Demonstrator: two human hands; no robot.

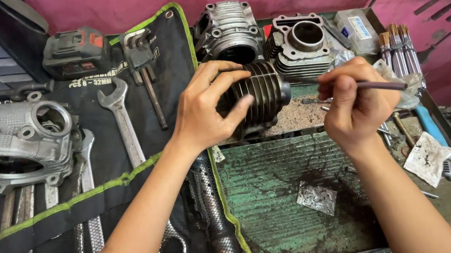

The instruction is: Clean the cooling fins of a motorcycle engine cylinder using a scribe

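My left hand [204, 111] is wrapped around a dark finned engine cylinder [258, 99], fingers curled over its top and thumb pressed against the ribs, holding it tipped on its side above the far edge of the green metal tray [269, 199]. My right hand [354, 101] is closed in a pinch grip on a thin brush handle [375, 83], whose working end reaches left toward the open end of the cylinder; I cannot tell whether the tip touches it. Just beyond the cylinder, against the pink wall, stand a silver cylinder head [227, 30] and a second finned cylinder [303, 42]. To the far right lies a bundle of brushes [396, 44]. On the left, a black tool roll [129, 211] carries combination spanners [123, 123], a set of hex keys [139, 52] and a silver engine casing [15, 145]
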